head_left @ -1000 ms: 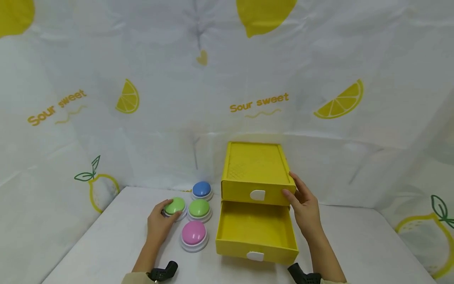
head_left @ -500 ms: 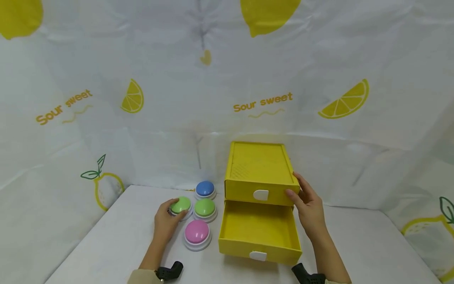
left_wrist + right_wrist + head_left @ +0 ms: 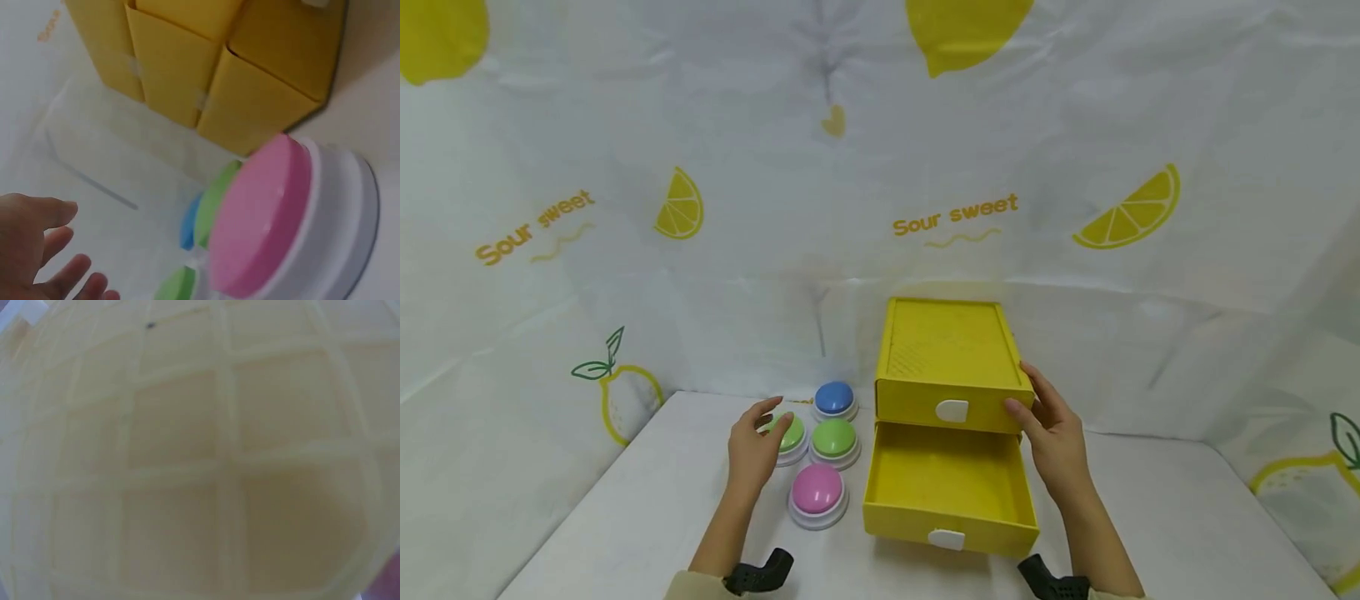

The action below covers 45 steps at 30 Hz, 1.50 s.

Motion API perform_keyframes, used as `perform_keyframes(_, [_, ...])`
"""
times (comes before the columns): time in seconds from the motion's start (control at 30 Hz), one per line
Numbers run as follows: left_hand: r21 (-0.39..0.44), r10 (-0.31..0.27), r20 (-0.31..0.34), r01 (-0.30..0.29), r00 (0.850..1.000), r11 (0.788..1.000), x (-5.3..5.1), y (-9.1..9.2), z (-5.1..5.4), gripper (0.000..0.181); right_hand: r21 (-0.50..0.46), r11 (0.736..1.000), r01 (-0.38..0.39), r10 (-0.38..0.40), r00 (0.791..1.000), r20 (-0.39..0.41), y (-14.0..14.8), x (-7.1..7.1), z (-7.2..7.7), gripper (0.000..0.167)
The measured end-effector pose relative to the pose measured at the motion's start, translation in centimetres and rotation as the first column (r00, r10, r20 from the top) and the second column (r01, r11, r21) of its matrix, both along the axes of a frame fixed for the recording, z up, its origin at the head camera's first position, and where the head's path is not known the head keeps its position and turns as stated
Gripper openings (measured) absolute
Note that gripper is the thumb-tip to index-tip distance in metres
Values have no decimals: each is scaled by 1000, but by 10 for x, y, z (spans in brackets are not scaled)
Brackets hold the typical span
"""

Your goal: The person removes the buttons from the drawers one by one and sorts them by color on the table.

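Between the empty, spread left hand [image 3: 752, 446] and right hand [image 3: 1056, 446] gripping it, the yellow cabinet [image 3: 951, 343] faces the person [image 3: 1099, 537].

From the left hand [image 3: 751, 443], passage is blocked at two o'clock by the blue button [image 3: 833, 398], three by green buttons [image 3: 833, 438], four by the pink button [image 3: 817, 488]; table [image 3: 677, 467] is left free at nine. The lower drawer [image 3: 951, 479] is overhung at twelve by the upper drawer [image 3: 913, 404].

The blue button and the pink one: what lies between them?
A green button, the one nearer the yellow drawer unit, as the head view shows.
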<state>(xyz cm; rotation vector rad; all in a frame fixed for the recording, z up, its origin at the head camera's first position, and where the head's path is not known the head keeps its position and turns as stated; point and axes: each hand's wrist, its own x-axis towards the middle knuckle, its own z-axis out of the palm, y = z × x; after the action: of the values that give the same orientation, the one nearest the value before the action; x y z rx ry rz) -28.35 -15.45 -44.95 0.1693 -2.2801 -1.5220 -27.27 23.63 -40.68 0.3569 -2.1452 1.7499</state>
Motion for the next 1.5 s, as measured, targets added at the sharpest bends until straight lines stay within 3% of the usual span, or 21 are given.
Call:
perform_keyframes(0.13, [14,-109,-15,109,994,994,14,11,26,31,-12,1000,-10,10,1000,3,0,0,-1,57])
perform_keyframes(0.23, [-21,-221,-26,221,975,975,27,24,42,26,-12,1000,-6,6,1000,12,0,0,-1,57])
perform_keyframes(0.37, [-29,-361,-25,361,932,932,42,42,58,23,-7,1000,13,-13,1000,19,1,0,-1,57])
perform_keyframes(0.53, [-61,-491,-7,489,871,870,59,58,68,20,-14,1000,10,-10,1000,18,2,-1,-1,58])
perform_keyframes(0.67, [-121,-598,22,595,802,794,73,69,70,19,-14,1000,10,-10,1000,23,1,-1,-1,57])
perform_keyframes(0.73, [-148,-657,25,653,753,743,78,74,70,20,-14,1000,13,-13,999,33,1,0,-1,57])
perform_keyframes(0.9, [-128,-776,68,777,627,617,90,88,67,21,-10,1000,19,-18,999,43,-1,0,-1,57])
perform_keyframes(0.97, [-103,-804,90,808,588,580,93,92,67,21,-6,1000,17,-17,999,34,-1,0,-1,57])
perform_keyframes(1.03, [-102,-814,114,822,569,560,94,94,66,22,-6,1000,11,-10,1000,23,0,-1,0,57])
perform_keyframes(1.1, [-126,-814,132,824,566,552,96,97,66,23,-1,1000,6,-6,1000,15,0,-2,0,57])
perform_keyframes(1.13, [-155,-808,139,819,572,553,96,98,65,23,0,1000,5,-5,1000,12,0,-2,0,57])
perform_keyframes(1.3, [-256,-753,159,763,639,594,100,109,61,22,4,1000,11,-11,1000,24,1,-2,0,57])
perform_keyframes(1.43, [-250,-725,175,742,666,622,102,117,57,18,0,1000,13,-13,999,35,1,0,0,58])
perform_keyframes(1.5, [-269,-713,181,732,677,626,103,121,54,16,-2,1000,13,-13,999,32,2,0,0,58])
